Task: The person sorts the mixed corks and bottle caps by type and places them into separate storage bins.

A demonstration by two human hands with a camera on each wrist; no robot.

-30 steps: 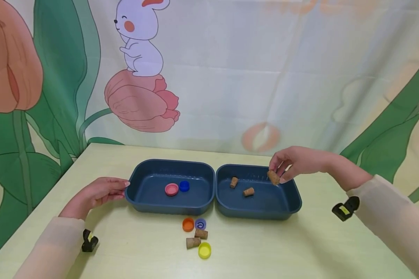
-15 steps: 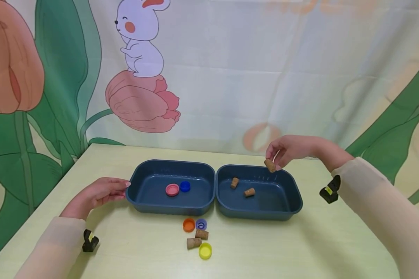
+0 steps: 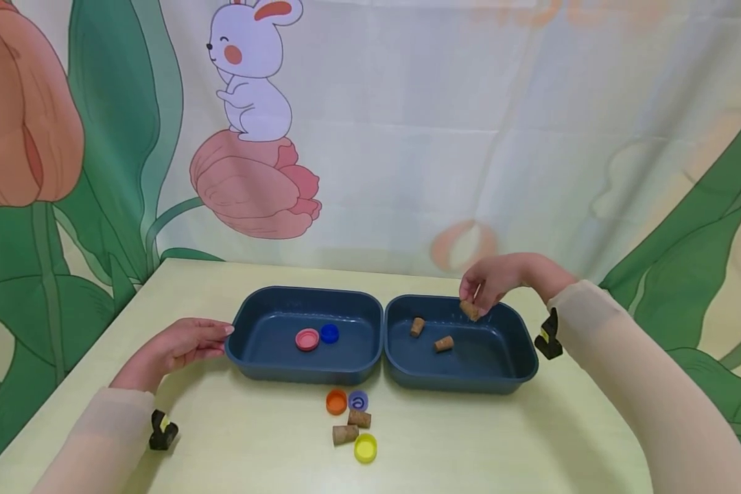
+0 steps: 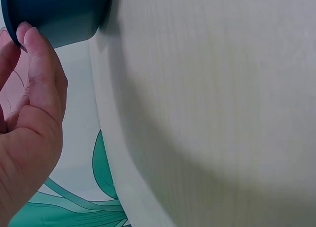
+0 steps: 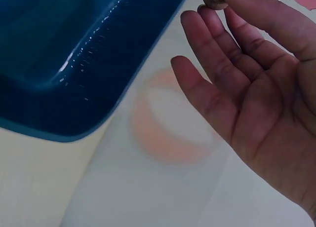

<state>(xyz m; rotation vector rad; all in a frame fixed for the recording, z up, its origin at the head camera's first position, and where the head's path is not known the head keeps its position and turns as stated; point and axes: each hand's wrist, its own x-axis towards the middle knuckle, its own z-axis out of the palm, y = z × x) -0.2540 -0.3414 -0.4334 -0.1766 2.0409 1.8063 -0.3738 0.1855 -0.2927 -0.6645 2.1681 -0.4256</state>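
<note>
Two dark blue trays stand side by side on the bench [image 3: 253, 446], a left tray [image 3: 309, 376] and a right tray [image 3: 457, 382]. Five corks show in all. One, the held cork [image 3: 470, 311], is pinched between the thumb and fingers of the right hand [image 3: 492, 280], over the far part of the right tray; the remaining fingers are spread and loosely bent. Two lie inside that tray, a far cork [image 3: 417, 326] and a near cork [image 3: 444, 344]. The last two, an upper cork [image 3: 359, 419] and a lower cork [image 3: 345, 435], lie close together on the bench.

Bottle caps also number five: a pink cap [image 3: 307, 339] and a blue cap [image 3: 329, 334] in the left tray, plus an orange cap [image 3: 336, 402], a purple cap [image 3: 358, 401] and a yellow cap [image 3: 365, 448] around the bench corks.

The left hand [image 3: 188, 343] pinches the outer end of the left tray's rim.

Compared with half a second ago, the right hand is lower and slightly farther left, so the held cork has dropped from the far rim's level in view. The left hand, caps and other corks keep their places.
</note>
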